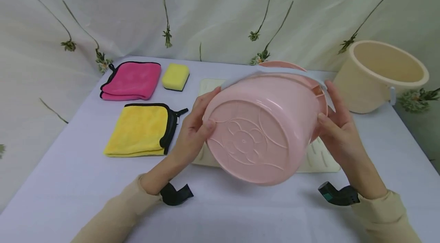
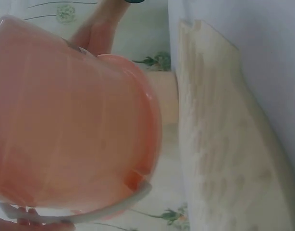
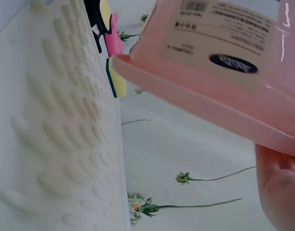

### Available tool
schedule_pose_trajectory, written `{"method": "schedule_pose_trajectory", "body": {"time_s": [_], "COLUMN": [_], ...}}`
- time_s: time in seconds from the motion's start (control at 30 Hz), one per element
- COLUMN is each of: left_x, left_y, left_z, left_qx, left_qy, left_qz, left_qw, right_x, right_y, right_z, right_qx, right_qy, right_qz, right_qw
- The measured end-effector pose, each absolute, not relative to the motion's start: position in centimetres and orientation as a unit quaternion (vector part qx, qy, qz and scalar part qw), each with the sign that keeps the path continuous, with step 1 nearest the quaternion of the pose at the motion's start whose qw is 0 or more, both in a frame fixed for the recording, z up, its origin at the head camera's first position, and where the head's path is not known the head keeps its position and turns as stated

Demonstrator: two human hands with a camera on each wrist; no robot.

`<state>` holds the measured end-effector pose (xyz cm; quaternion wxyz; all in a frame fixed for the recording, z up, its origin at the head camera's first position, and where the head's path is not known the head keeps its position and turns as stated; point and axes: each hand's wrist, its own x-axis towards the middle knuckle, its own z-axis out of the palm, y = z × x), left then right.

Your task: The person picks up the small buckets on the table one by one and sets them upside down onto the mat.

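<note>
A pink bucket (image 1: 261,128) is held tilted in the air, its round base with a raised flower pattern facing the head camera. My left hand (image 1: 192,128) grips it at the base edge, with the thumb on the bottom. On the other side my right hand (image 1: 340,132) holds the rim, its thumb on the outer wall. A pale grey handle (image 2: 109,214) lies along the bucket's side. In the right wrist view a printed label (image 3: 215,43) shows on the wall. Under the bucket lies a cream board with raised oval bumps (image 1: 321,157), partly hidden.
A beige bucket (image 1: 364,82) stands upright at the back right. To the left lie a folded pink cloth (image 1: 134,80), a folded yellow cloth (image 1: 137,130) and a yellow sponge (image 1: 175,76). A flower-print curtain (image 1: 220,17) hangs behind the white table (image 1: 240,216).
</note>
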<state>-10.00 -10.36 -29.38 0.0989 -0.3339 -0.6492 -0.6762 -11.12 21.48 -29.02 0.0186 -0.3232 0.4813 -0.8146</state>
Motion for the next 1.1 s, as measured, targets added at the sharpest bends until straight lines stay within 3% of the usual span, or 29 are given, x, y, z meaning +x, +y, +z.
{"method": "schedule_pose_trajectory", "body": {"time_s": [0.13,0.33,0.47,0.63,0.8,1.1], "left_x": [-9.7,-9.9,-10.8,-12.4,-16.3,-22.9], "left_y": [-10.8,-11.4,-11.7,-12.0,-12.1,-12.4], "left_z": [-28.6,-27.1,-25.6,-23.4,-22.0,-24.5], "left_qx": [-0.324,-0.344,-0.378,-0.378,-0.338,-0.278], "left_qy": [-0.668,-0.723,-0.757,-0.799,-0.814,-0.768], "left_qz": [-0.662,-0.59,-0.521,-0.462,-0.471,-0.571], "left_qw": [0.101,0.106,0.114,0.075,0.005,-0.08], "right_x": [-10.6,-9.9,-10.7,-13.2,-16.7,-21.5], "right_y": [21.0,18.5,16.0,14.2,13.4,11.9], "right_z": [-28.5,-25.8,-23.5,-22.4,-23.0,-24.6], "right_qx": [-0.329,-0.452,-0.491,-0.478,-0.417,-0.262], "right_qy": [0.61,0.684,0.748,0.77,0.746,0.667], "right_qz": [-0.72,-0.56,-0.435,-0.416,-0.512,-0.697], "right_qw": [-0.045,-0.117,-0.1,-0.075,-0.084,0.002]}}
